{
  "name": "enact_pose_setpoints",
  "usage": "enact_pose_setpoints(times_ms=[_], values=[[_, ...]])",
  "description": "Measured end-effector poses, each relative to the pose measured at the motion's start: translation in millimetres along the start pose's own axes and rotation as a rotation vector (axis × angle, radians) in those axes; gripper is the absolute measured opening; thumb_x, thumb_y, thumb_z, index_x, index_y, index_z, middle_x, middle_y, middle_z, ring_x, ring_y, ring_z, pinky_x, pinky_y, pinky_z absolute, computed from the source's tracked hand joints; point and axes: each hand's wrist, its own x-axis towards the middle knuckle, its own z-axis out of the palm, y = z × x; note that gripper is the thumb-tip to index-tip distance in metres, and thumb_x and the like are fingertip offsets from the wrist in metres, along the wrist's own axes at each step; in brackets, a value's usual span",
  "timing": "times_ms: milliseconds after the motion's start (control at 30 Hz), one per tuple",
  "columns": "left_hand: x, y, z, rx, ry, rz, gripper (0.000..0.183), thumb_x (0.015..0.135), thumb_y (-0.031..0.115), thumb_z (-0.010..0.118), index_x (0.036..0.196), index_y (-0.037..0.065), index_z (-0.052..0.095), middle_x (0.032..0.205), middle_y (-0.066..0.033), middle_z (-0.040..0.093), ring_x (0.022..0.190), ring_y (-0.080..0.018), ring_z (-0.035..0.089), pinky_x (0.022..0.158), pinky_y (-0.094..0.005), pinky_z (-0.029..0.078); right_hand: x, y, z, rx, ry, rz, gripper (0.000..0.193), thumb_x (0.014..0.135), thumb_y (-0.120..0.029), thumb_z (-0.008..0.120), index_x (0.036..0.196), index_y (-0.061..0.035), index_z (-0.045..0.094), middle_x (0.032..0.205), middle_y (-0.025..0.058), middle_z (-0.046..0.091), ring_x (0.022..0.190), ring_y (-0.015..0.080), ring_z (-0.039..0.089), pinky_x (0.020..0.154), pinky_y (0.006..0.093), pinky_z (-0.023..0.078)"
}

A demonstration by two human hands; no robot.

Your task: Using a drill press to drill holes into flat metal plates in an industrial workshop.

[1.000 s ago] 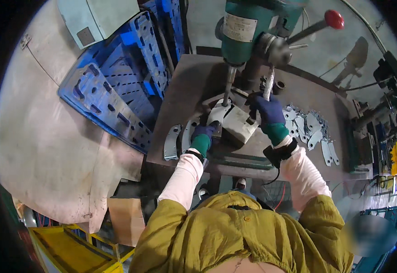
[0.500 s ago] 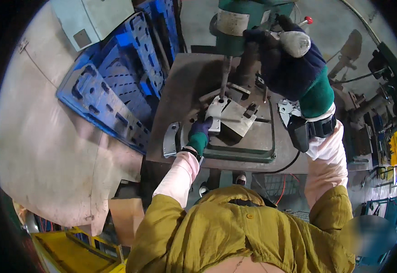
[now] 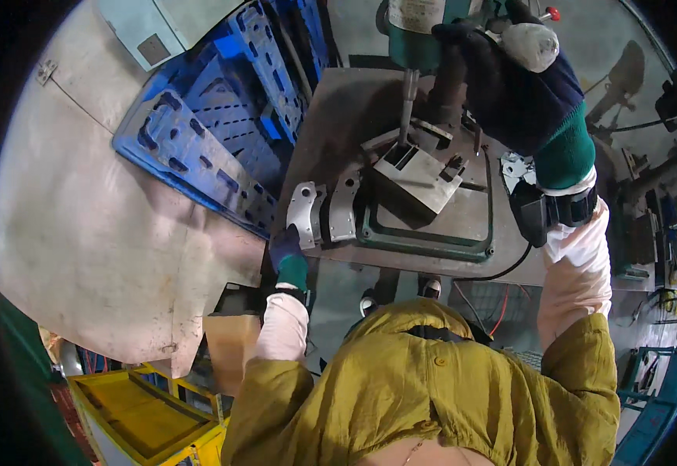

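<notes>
My left hand (image 3: 286, 247), in a dark glove with a green cuff, grips the lower end of a curved metal bracket (image 3: 302, 213) at the table's left edge. Right beside it, a second curved bracket (image 3: 345, 206) lies on the tabletop. The drill bit (image 3: 408, 101) of a green drill press (image 3: 414, 48) points down at the slotted end of a steel block fixture (image 3: 420, 182). My gloved right hand (image 3: 513, 97) is raised at the press, closed round a lever handle with a pale wrapped knob (image 3: 531, 48); some of its fingers are hidden.
The metal table (image 3: 338, 101) carries a green-edged base plate (image 3: 432, 247) under the fixture. Blue plastic pallets (image 3: 199, 151) lean along its left side. A pale metal panel (image 3: 113, 217) stands farther left. Metal chips (image 3: 515, 168) lie by my right wrist, and a black cable hangs off the front edge.
My left hand has drawn a bracket away from the fixture to the left, beside the other bracket. The fixture's slot now shows. My right hand stays at the lever.
</notes>
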Motion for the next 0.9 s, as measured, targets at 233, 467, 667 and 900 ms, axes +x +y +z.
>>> enact_pose_setpoints(times_ms=[233, 467, 667, 900], values=[[25, 34, 36, -0.438, 0.122, -0.442, 0.057, 0.095, 0.049, 0.049, 0.122, 0.001, 0.060, 0.120, -0.0199, 0.064, 0.115, -0.0388, 0.058, 0.098, -0.0466, 0.044, -20, 12, 0, 0.527, -0.112, 0.355, 0.033, 0.096, -0.024, 0.051, 0.123, -0.0075, 0.062, 0.106, 0.0084, 0.070, 0.081, 0.0207, 0.068, 0.071, 0.0320, 0.055], [-2, -88, 93, 0.038, 0.316, -0.055, 0.038, 0.096, 0.030, 0.050, 0.113, 0.001, 0.067, 0.121, -0.0222, 0.064, 0.111, -0.0370, 0.060, 0.095, -0.0437, 0.046, -133, 36, 32, 2.338, -0.199, 1.462, 0.039, 0.099, -0.031, 0.053, 0.129, -0.0049, 0.057, 0.112, 0.0114, 0.068, 0.084, 0.0212, 0.067, 0.072, 0.0380, 0.057], [23, 17, 52, -0.656, 0.273, -0.239, 0.048, 0.088, 0.030, 0.061, 0.130, 0.006, 0.059, 0.124, -0.0182, 0.062, 0.113, -0.0328, 0.057, 0.097, -0.0426, 0.046, -394, 80, 2, 0.438, -0.766, 1.236, 0.035, 0.099, -0.012, 0.050, 0.133, -0.0058, 0.053, 0.095, 0.0145, 0.066, 0.079, 0.0206, 0.065, 0.072, 0.0323, 0.055], [-17, 15, 7, -0.552, 0.266, -0.332, 0.063, 0.092, 0.030, 0.066, 0.139, -0.005, 0.043, 0.137, -0.0224, 0.052, 0.125, -0.0358, 0.052, 0.105, -0.0398, 0.042, -494, 69, 25, 0.206, -0.912, 1.861, 0.084, 0.078, -0.067, 0.058, 0.134, -0.0060, 0.048, 0.133, 0.0257, 0.054, 0.122, 0.0400, 0.054, 0.101, 0.0439, 0.043]])
